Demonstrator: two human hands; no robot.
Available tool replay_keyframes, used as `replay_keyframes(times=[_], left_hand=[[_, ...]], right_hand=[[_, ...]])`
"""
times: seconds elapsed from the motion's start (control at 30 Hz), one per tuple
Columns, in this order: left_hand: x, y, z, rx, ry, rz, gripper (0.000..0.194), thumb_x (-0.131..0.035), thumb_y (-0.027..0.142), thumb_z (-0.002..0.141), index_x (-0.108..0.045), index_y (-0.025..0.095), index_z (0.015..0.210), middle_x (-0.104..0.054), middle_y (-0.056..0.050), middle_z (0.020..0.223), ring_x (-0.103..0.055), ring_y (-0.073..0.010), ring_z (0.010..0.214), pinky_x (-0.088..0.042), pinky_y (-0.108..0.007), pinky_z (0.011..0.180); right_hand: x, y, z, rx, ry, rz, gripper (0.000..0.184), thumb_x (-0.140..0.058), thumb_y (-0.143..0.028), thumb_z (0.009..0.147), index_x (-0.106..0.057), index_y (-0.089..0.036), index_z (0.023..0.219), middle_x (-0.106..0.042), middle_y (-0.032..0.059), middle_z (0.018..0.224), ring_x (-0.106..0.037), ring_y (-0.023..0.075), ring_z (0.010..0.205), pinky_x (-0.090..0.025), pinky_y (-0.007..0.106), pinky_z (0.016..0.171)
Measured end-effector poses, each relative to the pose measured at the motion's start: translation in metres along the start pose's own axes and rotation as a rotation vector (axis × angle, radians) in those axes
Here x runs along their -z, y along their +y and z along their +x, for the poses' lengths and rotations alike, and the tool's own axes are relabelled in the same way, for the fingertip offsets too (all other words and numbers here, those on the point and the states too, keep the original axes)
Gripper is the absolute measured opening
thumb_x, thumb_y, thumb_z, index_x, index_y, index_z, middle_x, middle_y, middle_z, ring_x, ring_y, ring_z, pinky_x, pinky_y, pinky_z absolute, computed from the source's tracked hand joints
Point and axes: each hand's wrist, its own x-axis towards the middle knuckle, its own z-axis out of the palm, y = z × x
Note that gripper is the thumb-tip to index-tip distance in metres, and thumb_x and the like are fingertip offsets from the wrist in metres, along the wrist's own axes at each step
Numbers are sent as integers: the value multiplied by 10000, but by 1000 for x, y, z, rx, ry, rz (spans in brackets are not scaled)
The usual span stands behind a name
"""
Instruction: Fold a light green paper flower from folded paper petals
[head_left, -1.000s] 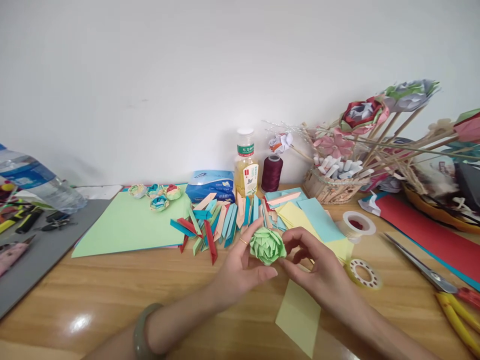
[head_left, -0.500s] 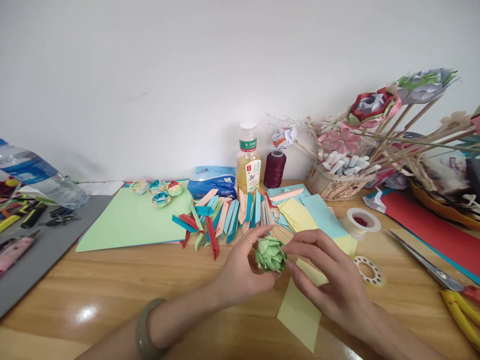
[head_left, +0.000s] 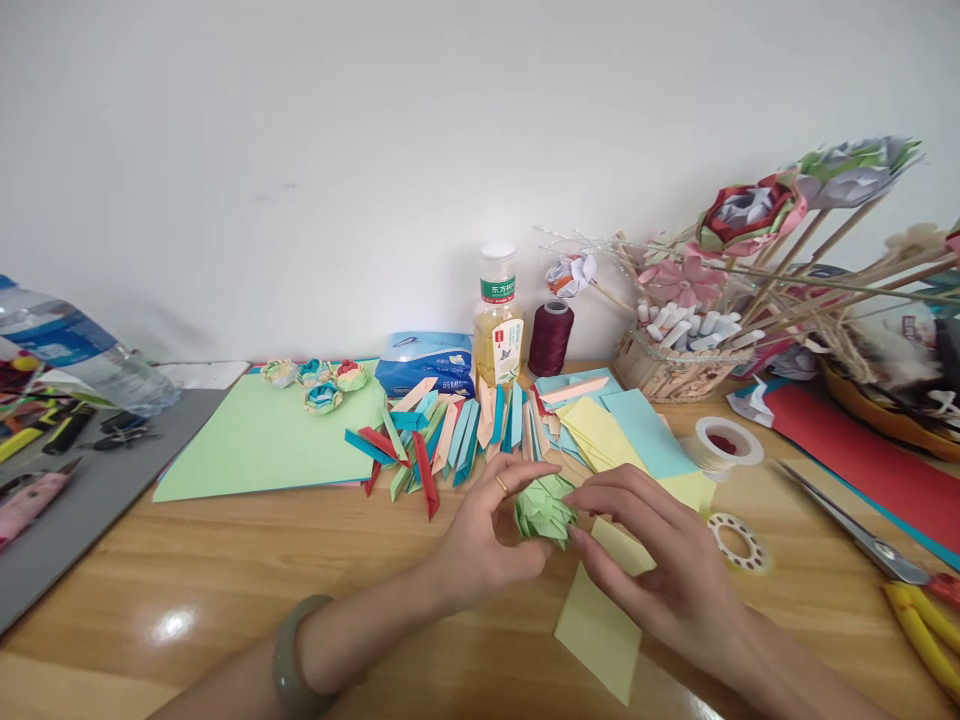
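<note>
A light green folded-paper flower (head_left: 544, 508) with layered, pointed petals is held above the wooden table. My left hand (head_left: 495, 535) curves around its left side, thumb below and fingers over the top. At the flower's right edge, the fingertips and thumb of my right hand (head_left: 660, 550) pinch its petals. A pale yellow paper sheet (head_left: 600, 620) lies partly under my right hand. Just beyond the hands is a heap of folded paper strips (head_left: 457, 430) in red, blue, green and peach.
Four-sided green sheets (head_left: 262, 440) with small paper flowers (head_left: 322, 397) lie left. Behind stand a tissue pack (head_left: 425, 362), bottle (head_left: 498, 330) and thread spool (head_left: 550, 340). Right are a basket (head_left: 675, 365), tape roll (head_left: 739, 543) and open scissors (head_left: 885, 550). A water bottle (head_left: 75, 345) leans far left.
The green flower has tilted slightly in my hands, and my left fingers have shifted a little right across its top. Both hands stay on it.
</note>
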Motion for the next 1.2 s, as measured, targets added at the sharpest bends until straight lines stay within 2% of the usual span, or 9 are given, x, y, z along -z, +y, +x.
replay_keyframes(times=[0.2, 0.4, 0.57, 0.63, 0.77, 0.9, 1.0, 1.1, 1.2], left_hand=[[0, -2, 0, 33, -29, -152, 549, -587, 50, 590, -582, 257, 1099, -424, -43, 1055, -447, -222, 1053, -385, -356, 894], [0, 4, -3, 186, -52, -260, 524, -614, 124, 656, -539, 233, 1163, -577, -52, 1033, -533, -217, 961, -414, -338, 823], [2, 5, -3, 183, -85, -243, 534, -604, 138, 661, -535, 228, 1183, -576, -71, 1117, -542, -241, 998, -418, -354, 836], [2, 5, -3, 167, -89, -210, 535, -603, 137, 653, -545, 227, 1178, -564, -73, 1126, -537, -243, 1001, -412, -359, 847], [2, 9, -3, 203, -84, -188, 522, -609, 135, 634, -569, 220, 1147, -565, -64, 1061, -538, -224, 939, -411, -344, 816], [0, 13, -2, 274, -100, -221, 523, -614, 154, 622, -567, 208, 1140, -586, -51, 933, -533, -197, 839, -407, -308, 733], [-1, 14, -2, 326, -115, -280, 510, -618, 178, 622, -567, 202, 1130, -584, -28, 821, -516, -163, 733, -390, -280, 672], [-1, 14, -1, 344, -108, -317, 487, -614, 175, 605, -589, 207, 1090, -578, -13, 802, -504, -148, 709, -382, -264, 657], [-2, 14, -1, 345, -95, -318, 469, -615, 182, 593, -602, 212, 1061, -577, -10, 818, -501, -151, 725, -378, -259, 656]], right_hand=[[0, 1, -1, 52, 34, -67, 154, -544, -73, 773, -565, -174, 888, -609, 52, 775, -573, 156, 674, -478, 272, 558], [0, 4, -3, 70, 62, -102, 164, -551, -60, 767, -559, -189, 867, -609, 41, 748, -578, 154, 667, -488, 270, 561], [0, 4, -3, 145, 4, -121, 160, -571, -83, 780, -584, -182, 906, -619, 49, 762, -577, 153, 665, -491, 268, 554], [1, 4, -1, 124, -18, -67, 142, -563, -89, 792, -595, -185, 892, -616, 46, 760, -580, 152, 676, -495, 266, 565], [4, 1, 4, -4, -29, 83, 109, -558, -97, 798, -593, -186, 849, -598, 44, 773, -584, 149, 705, -505, 258, 592], [2, 2, 2, -62, -14, 62, 84, -567, -108, 800, -570, -187, 829, -581, 38, 772, -579, 139, 683, -495, 244, 570], [1, 7, -4, 67, 24, -79, 122, -580, -83, 790, -555, -185, 852, -590, 32, 764, -573, 133, 661, -476, 239, 550], [3, 12, -6, 246, -28, -176, 148, -583, -74, 783, -561, -183, 881, -612, 29, 736, -558, 145, 644, -457, 251, 529], [5, 13, -5, 268, -97, -172, 136, -578, -78, 787, -571, -180, 877, -619, 33, 722, -543, 152, 635, -451, 265, 530]])
